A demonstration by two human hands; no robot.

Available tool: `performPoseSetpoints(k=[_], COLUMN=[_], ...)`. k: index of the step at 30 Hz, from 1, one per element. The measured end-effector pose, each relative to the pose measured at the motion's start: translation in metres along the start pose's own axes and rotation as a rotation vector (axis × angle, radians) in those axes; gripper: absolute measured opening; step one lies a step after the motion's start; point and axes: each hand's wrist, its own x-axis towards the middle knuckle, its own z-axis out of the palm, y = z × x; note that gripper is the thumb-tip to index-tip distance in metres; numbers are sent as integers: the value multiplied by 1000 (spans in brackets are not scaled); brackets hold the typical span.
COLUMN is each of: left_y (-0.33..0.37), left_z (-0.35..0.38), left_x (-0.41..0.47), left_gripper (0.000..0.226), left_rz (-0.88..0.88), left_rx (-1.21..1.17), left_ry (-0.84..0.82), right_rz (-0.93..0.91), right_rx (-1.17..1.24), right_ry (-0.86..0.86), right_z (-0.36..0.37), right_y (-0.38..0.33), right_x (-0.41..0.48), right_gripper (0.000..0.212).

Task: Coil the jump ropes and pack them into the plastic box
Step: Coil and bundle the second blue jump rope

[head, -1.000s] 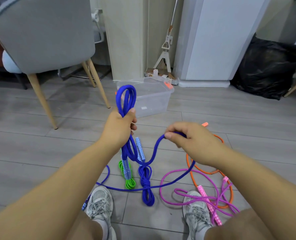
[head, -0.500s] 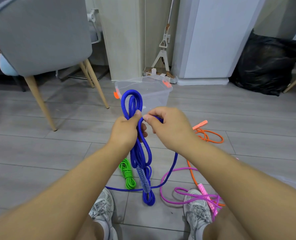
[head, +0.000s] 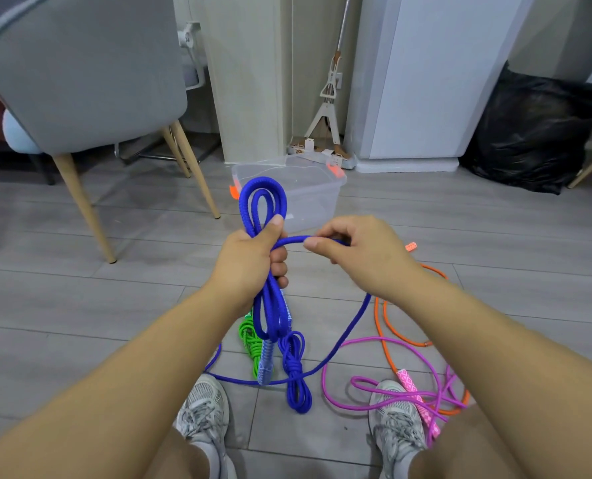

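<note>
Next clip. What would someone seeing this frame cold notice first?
First, the bright blue jump rope, folded into loops that the left hand grips mid-frame while the right hand pinches its free strand beside it. Just behind them stands the clear plastic box, empty as far as can be seen. On the floor by the shoes lie a tangled pink rope and a coiled green rope.

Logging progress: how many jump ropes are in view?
5: blue rope between left hand and right hand; green coil and blue coil on the floor; pink rope and orange rope loose near the right shoe. Others could be hidden.
</note>
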Motion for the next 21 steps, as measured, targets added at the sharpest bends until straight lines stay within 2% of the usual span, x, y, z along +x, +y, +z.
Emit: performPoseSetpoints(k=[11, 14, 17, 21], left_y=[20, 19, 15, 9], left_z=[-42, -41, -37, -27], left_x=[3, 2, 2, 3], left_gripper=[30, 28, 20, 30], left_rz=[69, 97, 114, 95], left_rx=[-203, -172, -128, -93], left_ry=[98, 63, 8, -12], right_rz=[109, 89, 23, -55], right_rx=[-100, -58, 12, 61], right_ry=[-40, -11, 92, 116], right_z=[-39, -37, -29, -12], right_y=[71, 67, 52, 30], right_x=[-22, -23, -19, -12], right_gripper=[10, 18, 26, 28])
